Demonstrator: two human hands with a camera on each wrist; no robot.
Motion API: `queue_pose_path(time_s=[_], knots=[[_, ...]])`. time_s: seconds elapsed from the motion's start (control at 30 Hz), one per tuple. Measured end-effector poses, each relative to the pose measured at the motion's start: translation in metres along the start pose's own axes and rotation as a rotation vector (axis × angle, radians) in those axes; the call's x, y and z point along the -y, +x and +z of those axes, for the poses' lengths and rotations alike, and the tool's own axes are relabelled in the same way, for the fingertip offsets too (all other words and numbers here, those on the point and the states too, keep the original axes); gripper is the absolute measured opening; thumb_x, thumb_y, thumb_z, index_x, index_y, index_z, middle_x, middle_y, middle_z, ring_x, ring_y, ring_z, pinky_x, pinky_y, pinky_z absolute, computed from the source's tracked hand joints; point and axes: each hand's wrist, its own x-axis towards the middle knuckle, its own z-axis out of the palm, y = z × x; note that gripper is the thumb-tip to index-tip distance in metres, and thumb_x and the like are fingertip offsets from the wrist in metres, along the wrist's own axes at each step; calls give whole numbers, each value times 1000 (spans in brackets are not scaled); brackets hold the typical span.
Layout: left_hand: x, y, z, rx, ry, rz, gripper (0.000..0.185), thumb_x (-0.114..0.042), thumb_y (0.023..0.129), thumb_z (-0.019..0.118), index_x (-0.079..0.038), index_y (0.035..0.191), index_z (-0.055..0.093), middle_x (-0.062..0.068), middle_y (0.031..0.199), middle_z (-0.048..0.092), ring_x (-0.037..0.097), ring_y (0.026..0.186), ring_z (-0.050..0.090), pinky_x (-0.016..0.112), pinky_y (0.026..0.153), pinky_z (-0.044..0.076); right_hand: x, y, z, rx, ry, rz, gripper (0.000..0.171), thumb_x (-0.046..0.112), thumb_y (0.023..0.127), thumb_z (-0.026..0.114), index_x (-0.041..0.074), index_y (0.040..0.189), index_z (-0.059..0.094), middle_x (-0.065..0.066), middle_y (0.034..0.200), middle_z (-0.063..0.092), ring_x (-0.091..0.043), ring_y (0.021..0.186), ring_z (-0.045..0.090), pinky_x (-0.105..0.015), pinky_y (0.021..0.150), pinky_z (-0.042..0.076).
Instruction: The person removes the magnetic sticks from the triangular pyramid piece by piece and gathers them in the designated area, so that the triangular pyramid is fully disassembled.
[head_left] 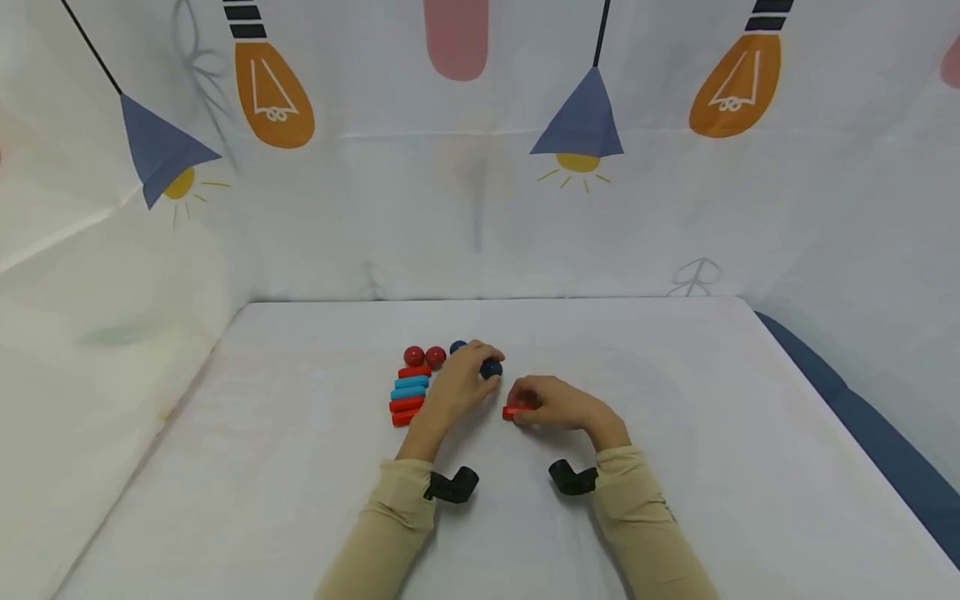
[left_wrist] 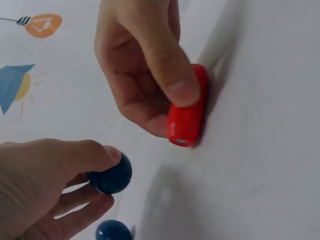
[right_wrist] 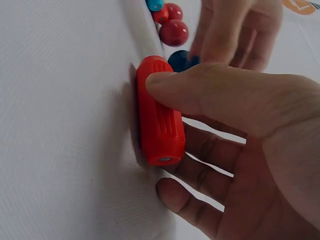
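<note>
My left hand [head_left: 457, 382] pinches a dark blue ball [left_wrist: 112, 177] between thumb and fingers, near the middle of the table. A second dark blue ball [head_left: 457, 346] lies just beyond that hand, partly hidden by it. To the right, my right hand [head_left: 558, 405] holds a red ridged rod [right_wrist: 162, 122] with thumb and fingers, close over the white surface. The rod has faceted, tapered ends, and a small silvery spot shows on the end facing the right wrist camera. The two hands are a short gap apart.
Left of my left hand, red rods [head_left: 406, 405] and light blue rods [head_left: 411, 382] lie in a stacked column. Two red balls [head_left: 414, 356] sit at its far end. The white table [head_left: 300, 500] meets a lamp-printed cloth [head_left: 375, 208] at the back.
</note>
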Motion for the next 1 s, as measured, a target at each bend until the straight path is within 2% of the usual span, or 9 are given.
queue_pose_path(time_s=[0.17,0.27,0.37,0.57,0.67,0.8,0.9,1.0], knots=[[4,22,-10,-39,140,17,29,-15,85,70,-13,113,66,6,115,63,21,107,60,36,90,52,1,1,-1,6,16,28,15,19,87,67,13,99,63,3,88,61,-11,79,54,-26,74,46],[11,31,-11,-24,194,15,28,-15,85,70,-13,112,67,6,114,64,22,107,60,38,90,52,1,-3,-4,11,11,74,14,16,84,68,13,97,63,2,86,60,-12,79,53,-28,73,45],[19,35,-8,-14,238,9,27,-15,85,70,-13,111,68,6,112,65,24,106,61,40,95,48,0,-7,-7,18,9,114,14,14,82,69,13,95,64,2,84,60,-13,78,53,-28,72,44],[32,33,0,-43,257,-4,26,-12,84,70,-12,110,67,8,112,66,23,110,60,48,112,29,-1,-9,-9,34,40,127,12,14,82,69,12,93,64,0,82,60,-14,76,53,-27,70,44],[32,31,0,-65,238,19,29,-12,84,71,-12,112,66,8,116,63,24,113,58,50,112,27,-2,-10,-10,37,29,131,11,15,82,68,12,92,64,0,81,59,-13,75,52,-26,68,44],[25,23,-1,-62,145,74,33,-15,84,70,-13,116,63,8,120,60,25,112,56,45,105,40,-5,-12,-14,24,4,131,9,16,83,67,14,91,64,2,81,60,-12,74,52,-27,68,44],[16,8,1,5,12,123,32,-17,88,66,-14,119,61,5,120,60,22,110,57,37,96,48,-7,-15,-17,2,3,99,10,16,84,67,14,93,64,2,83,61,-13,76,53,-28,71,45],[9,-9,7,120,-99,175,32,-19,89,65,-15,120,60,1,117,62,17,108,58,31,93,50,-7,-18,-19,-15,12,49,12,17,85,66,13,96,64,1,87,63,-12,80,55,-28,74,46]])
